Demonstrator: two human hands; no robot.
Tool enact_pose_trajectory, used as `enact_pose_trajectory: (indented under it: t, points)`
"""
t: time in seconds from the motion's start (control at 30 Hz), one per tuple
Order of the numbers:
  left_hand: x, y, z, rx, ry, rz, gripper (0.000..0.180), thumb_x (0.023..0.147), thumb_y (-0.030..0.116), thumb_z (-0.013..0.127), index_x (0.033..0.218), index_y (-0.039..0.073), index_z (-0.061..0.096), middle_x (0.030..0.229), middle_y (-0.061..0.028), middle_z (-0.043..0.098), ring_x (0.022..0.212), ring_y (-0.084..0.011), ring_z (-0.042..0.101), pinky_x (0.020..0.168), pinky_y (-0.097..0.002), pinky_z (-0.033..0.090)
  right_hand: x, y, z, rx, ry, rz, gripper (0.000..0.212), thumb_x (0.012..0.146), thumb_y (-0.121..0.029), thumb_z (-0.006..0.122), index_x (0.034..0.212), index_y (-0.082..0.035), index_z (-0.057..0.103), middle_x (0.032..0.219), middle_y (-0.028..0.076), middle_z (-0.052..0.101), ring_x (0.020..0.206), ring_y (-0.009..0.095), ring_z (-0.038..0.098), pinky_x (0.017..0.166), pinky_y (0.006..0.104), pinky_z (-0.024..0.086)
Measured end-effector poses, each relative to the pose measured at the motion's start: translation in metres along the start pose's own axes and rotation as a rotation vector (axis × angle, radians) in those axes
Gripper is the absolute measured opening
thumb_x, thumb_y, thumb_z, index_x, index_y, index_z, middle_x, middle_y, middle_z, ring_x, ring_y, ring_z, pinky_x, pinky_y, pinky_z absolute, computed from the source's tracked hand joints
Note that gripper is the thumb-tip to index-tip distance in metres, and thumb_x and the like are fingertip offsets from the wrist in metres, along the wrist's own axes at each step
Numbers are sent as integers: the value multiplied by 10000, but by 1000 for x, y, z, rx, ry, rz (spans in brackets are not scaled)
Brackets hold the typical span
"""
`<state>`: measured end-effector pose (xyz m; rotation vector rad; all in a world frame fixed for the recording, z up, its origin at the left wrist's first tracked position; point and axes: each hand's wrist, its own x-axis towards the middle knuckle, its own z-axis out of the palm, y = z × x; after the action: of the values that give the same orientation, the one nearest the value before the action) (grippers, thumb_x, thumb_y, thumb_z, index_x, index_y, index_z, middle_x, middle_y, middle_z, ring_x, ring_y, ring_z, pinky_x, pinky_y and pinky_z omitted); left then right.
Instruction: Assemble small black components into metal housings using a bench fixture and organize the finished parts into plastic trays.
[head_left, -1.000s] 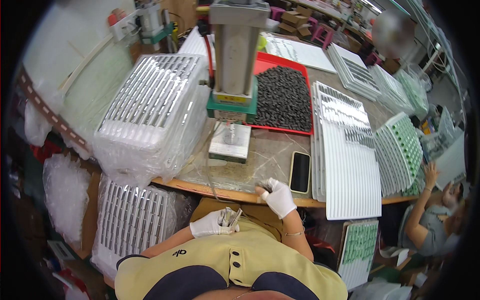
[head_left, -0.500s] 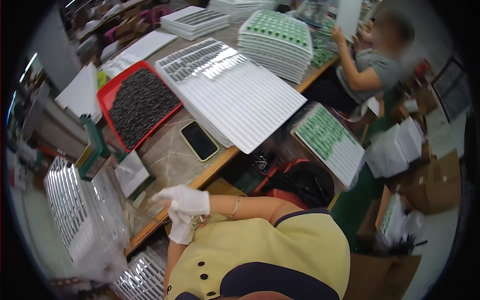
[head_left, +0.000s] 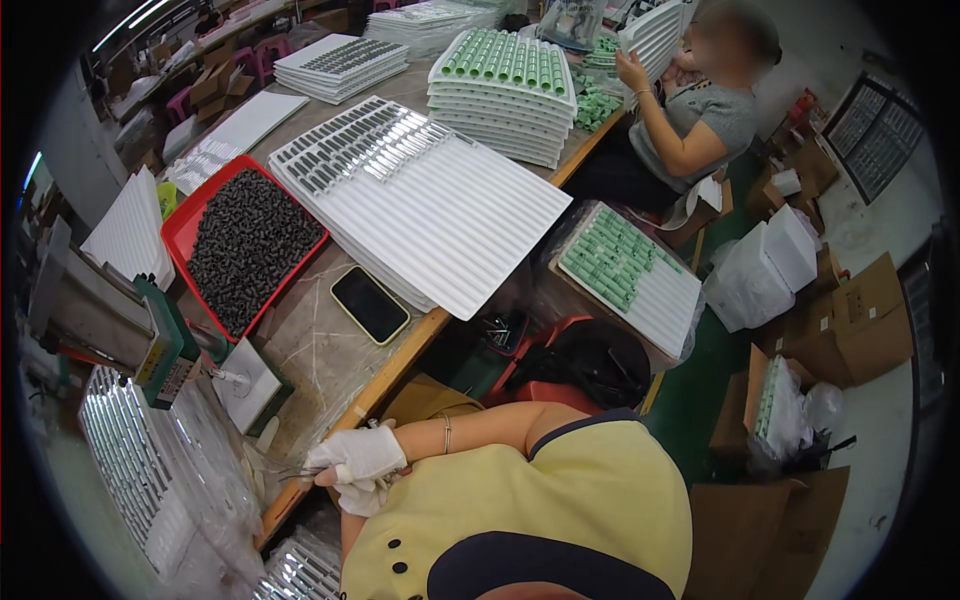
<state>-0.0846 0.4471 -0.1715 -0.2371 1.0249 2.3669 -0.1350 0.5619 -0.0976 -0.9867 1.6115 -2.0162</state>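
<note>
Grey, pale-veined tabletop (head_left: 318, 350) with a light wooden edge (head_left: 402, 363) ran diagonally through a cluttered workroom. Beside that edge, the person's right hand (head_left: 362, 456), in a white glove with bare fingertips, was partly curled and pointed leftward. At its fingertips, next to the edge, showed a slim, dark sliver (head_left: 294, 473), too small to identify; whether the fingers gripped it could not be told. Directly below, the white-gloved left hand (head_left: 362, 497) was mostly covered by the right, its opening and contents hidden.

Near the hands stood a white-topped block (head_left: 250, 388) with dark green sides, beneath a green-and-silver press (head_left: 172, 355). Farther back were a black-screened phone (head_left: 370, 304) in a pale case and a red plastic tray (head_left: 183, 228) of small, dark grey pieces (head_left: 245, 250). White ridged trays (head_left: 440, 215), partly filled with shiny silver tubes (head_left: 375, 140), overhung the edge. Beyond, a seated co-worker (head_left: 700, 130) held up a white ridged panel (head_left: 655, 45).
</note>
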Motion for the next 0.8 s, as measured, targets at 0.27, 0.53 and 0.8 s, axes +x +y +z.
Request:
enact_pose_trajectory:
  t: [0.27, 0.53, 0.8]
  points:
    - [-4, 4, 6, 83, -298, 154, 437, 946, 508, 337, 1270, 221, 398, 1229, -45, 448, 1133, -164, 454, 901, -350, 419, 8, 2, -9, -79, -156, 182, 301, 874, -223, 551, 1079, -8, 593, 964, 137, 642, 893, 226, 603, 794, 312, 467]
    - [6, -21, -46, 154, -365, 160, 410, 923, 307, 502, 1291, 146, 421, 1226, -69, 495, 1107, -158, 498, 879, -325, 446, 3, -1, -7, -88, -194, 262, 264, 889, -203, 541, 1071, -22, 604, 817, 88, 630, 708, 160, 597, 651, 279, 478]
    - [-2, 10, 16, 515, -78, -304, 475, 776, 40, 688, 1209, 19, 494, 1149, -110, 575, 1011, -186, 577, 825, -303, 491, 8, 15, -20, -24, -44, 359, 252, 909, -244, 533, 1052, -46, 593, 607, 65, 596, 461, 124, 540, 443, 264, 434]
